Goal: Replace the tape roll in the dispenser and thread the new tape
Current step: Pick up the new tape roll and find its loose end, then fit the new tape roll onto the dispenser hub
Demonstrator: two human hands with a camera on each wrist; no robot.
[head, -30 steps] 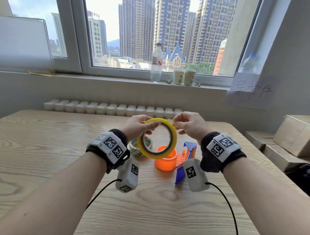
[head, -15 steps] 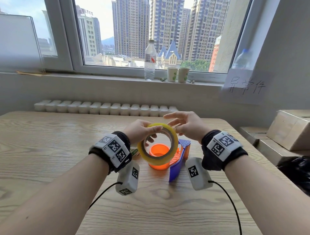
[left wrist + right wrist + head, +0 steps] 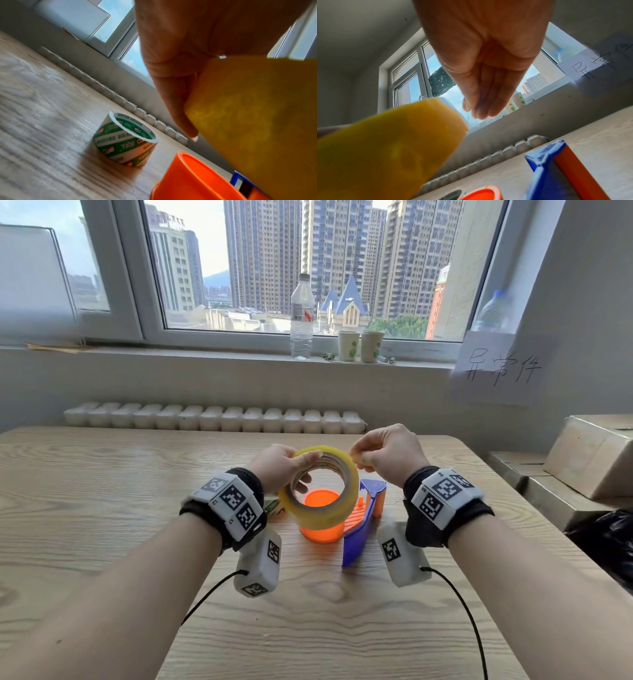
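Note:
My left hand [image 3: 298,468] holds a yellow tape roll [image 3: 320,517] upright in the air, thumb on its outer rim and fingers through the hole. It hangs just above the dispenser, whose orange hub [image 3: 322,534] stands in a blue frame [image 3: 359,541] on the table. My right hand [image 3: 359,457] pinches at the roll's upper right rim, where a bit of tape end seems caught between thumb and fingers. In the right wrist view the fingertips [image 3: 477,111] are pressed together beside the roll [image 3: 385,148]. An empty green-and-white core [image 3: 126,140] lies left of the hub.
The wooden table [image 3: 102,508] runs to a radiator [image 3: 212,419] under the window sill. On the sill stand a bottle [image 3: 302,316] and two paper cups [image 3: 359,345]. Cardboard boxes [image 3: 589,453] are stacked at the right of the table.
The roll has tilted so its hole faces up toward me and sits lower over the hub. My right hand spread its fingers half a second ago and now pinches at the rim again.

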